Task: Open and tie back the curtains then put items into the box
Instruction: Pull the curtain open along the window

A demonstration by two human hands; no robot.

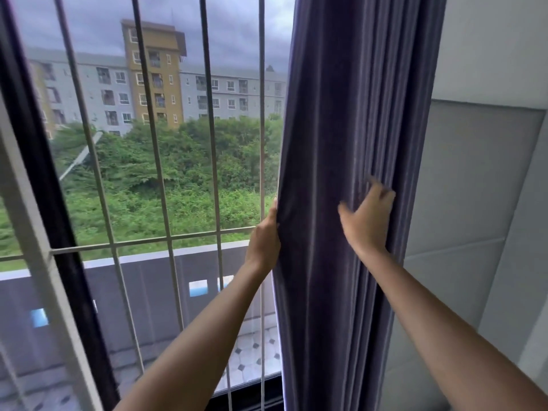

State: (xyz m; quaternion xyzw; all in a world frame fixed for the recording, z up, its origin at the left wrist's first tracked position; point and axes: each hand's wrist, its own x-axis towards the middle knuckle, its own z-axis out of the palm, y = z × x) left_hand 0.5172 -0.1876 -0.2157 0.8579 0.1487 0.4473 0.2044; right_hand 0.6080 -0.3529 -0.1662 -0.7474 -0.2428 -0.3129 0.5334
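Note:
A dark purple curtain (335, 129) hangs gathered in folds at the right side of the window. My left hand (264, 235) grips the curtain's left edge, fingers wrapped behind the fabric. My right hand (367, 216) lies flat on the folds further right, fingers spread and blurred, pressing the cloth toward the wall. No box, tie-back or other items are in view.
The window (148, 143) has vertical metal bars and a dark frame (44, 179) at the left. A grey padded wall panel (468, 188) stands right of the curtain. Outside are a balcony wall, trees and apartment blocks.

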